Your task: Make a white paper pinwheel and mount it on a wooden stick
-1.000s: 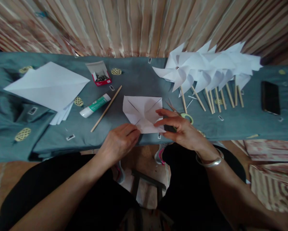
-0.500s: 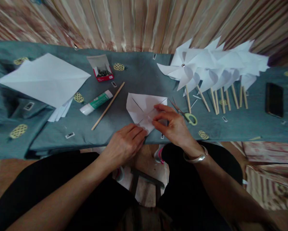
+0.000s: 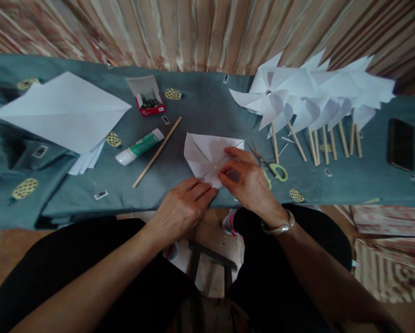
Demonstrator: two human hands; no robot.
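A white sheet of paper (image 3: 202, 150) with cut lines running from its corners toward the middle lies before me at the table's front edge. My left hand (image 3: 188, 199) grips its near edge, with the fingers pressed together on the paper. On its right side my right hand (image 3: 247, 180) has curled fingers, thumb and forefinger pinching a paper flap near the middle. The palm hides the sheet's right corner. Just right of that hand lie scissors (image 3: 275, 170) with light green handles. A wooden stick (image 3: 157, 151) and a glue stick (image 3: 139, 147) rest to the left.
Finished paper pinwheels (image 3: 307, 99) on sticks overlap at the back right. A phone (image 3: 400, 144) lies at the far right. A red box (image 3: 151, 105) of small metal fasteners stands open at the back. Folded white paper sheets (image 3: 63, 115) are stacked on the left. A patterned cloth (image 3: 117, 201) covers the table.
My right fingers have shifted slightly over the paper's middle, and the left hand has slid a little right along the near edge. The whole view has shifted slightly.
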